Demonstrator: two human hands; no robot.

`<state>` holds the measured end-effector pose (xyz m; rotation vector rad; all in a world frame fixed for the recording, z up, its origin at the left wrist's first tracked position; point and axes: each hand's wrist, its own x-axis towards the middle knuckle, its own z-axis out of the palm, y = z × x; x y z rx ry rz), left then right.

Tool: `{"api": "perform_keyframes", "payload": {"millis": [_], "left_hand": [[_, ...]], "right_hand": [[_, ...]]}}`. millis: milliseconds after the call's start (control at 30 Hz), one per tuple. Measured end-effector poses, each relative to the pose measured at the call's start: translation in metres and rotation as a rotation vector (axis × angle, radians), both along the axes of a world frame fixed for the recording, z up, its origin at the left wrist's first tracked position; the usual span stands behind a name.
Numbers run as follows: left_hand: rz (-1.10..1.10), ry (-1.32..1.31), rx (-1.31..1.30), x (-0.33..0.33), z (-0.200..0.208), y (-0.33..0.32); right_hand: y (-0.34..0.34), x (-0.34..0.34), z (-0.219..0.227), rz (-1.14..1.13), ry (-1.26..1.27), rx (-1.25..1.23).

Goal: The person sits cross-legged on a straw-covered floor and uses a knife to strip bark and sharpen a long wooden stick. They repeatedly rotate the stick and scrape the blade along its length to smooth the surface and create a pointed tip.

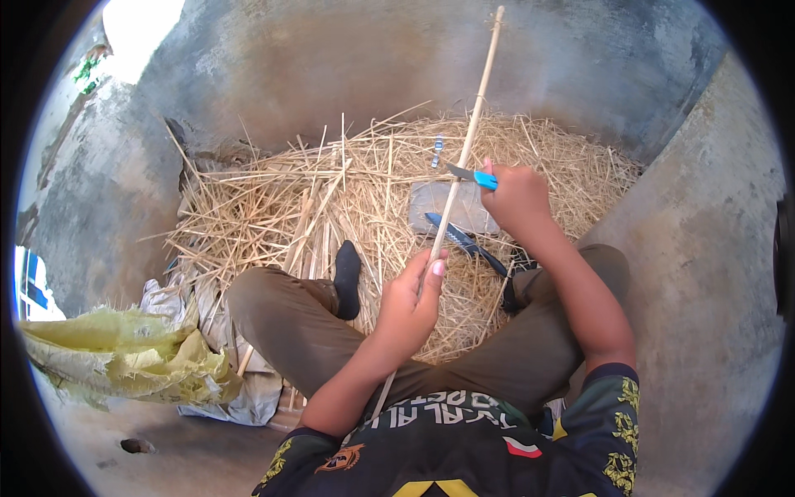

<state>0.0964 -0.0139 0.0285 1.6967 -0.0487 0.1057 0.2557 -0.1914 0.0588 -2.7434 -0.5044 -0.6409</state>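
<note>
A long pale stick (469,142), perhaps bamboo or cane, slants up and away from my lap toward the wall. My left hand (411,300) is wrapped round its lower part. The fingers of my right hand (520,199) are closed on the blue handle of a small knife (484,178). Its dark blade reaches across the stick well above my left hand; whether the edge touches the stick I cannot tell. Beneath, a larger knife (465,238) with a long dark blade and black handle lies beside a flat grey block (427,204).
Shavings and cut strips (248,224) cover the floor between my legs and the wall (397,66). A small blue-and-white packet (437,151) lies on them. To the left is a crumpled yellow sack (124,356). Another concrete wall (696,207) rises on the right.
</note>
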Motion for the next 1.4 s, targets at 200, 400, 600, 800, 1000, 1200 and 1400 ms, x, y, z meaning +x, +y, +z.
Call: {"api": "perform_keyframes", "payload": {"millis": [200,400,600,800,1000,1200,1400], "left_hand": [[0.009,-0.122,0.276,-0.025,0.004,-0.017],[0.011,-0.179,0.371,-0.018,-0.003,-0.019],[0.131,-0.163,0.452,-0.009,-0.002,-0.004],[0.172,-0.250,0.528,-0.002,-0.008,-0.003],[0.207,-0.315,0.609,-0.007,-0.014,-0.004],[0.102,-0.233,0.649,-0.016,-0.003,-0.007],[0.025,-0.299,0.679,-0.028,-0.001,-0.014]], "right_hand": [[-0.024,0.054,0.038,-0.357,0.189,0.153],[-0.040,0.061,0.027,-0.344,0.171,0.103],[0.015,-0.006,-0.011,0.086,-0.044,-0.053],[0.021,0.014,-0.022,0.060,-0.139,-0.050],[0.010,0.049,-0.004,-0.137,0.011,-0.073],[-0.009,0.069,0.000,-0.240,0.080,-0.033],[-0.060,0.108,0.024,-0.432,0.097,-0.011]]}}
